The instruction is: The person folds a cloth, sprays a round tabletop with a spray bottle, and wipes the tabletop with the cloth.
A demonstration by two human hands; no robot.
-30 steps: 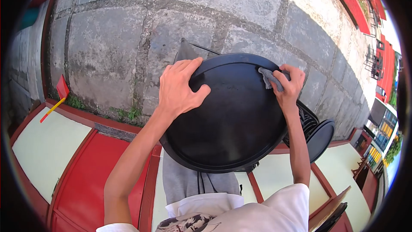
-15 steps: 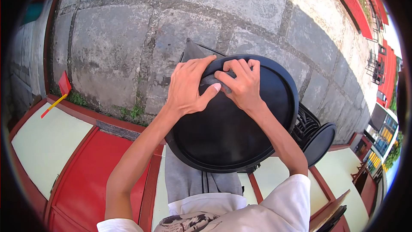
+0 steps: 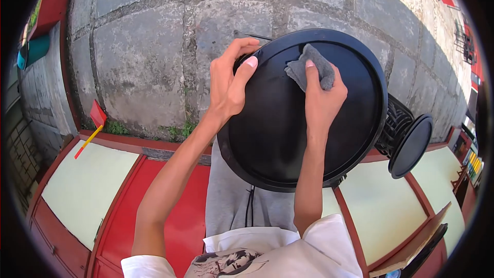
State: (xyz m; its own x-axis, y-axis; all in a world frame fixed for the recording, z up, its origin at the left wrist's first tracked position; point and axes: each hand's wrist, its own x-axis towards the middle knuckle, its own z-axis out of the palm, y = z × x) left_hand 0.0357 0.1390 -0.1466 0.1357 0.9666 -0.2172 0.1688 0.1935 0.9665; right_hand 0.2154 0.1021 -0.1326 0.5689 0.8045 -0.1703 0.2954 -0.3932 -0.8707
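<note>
A large round black tray-like top (image 3: pixel 288 134) with a raised rim lies in front of my body. My left hand (image 3: pixel 230 80) grips its upper left rim, thumb on top and fingers over the outer edge. In my right hand (image 3: pixel 324 90) is a crumpled grey cloth (image 3: pixel 312 67), pinched and held against the upper part of the black surface. What stands beneath the round top is mostly hidden.
A smaller round black piece (image 3: pixel 410 145) on dark curved metalwork stands at the right. A red dustpan-like object (image 3: pixel 97 114) with a yellow handle lies at the left, by the wall's base. Grey paving slabs (image 3: pixel 139 62) stretch beyond the round top.
My right hand has moved right with the cloth, away from my left hand. The round top appears higher and further right, its rim still held by my left hand. The view has shifted.
</note>
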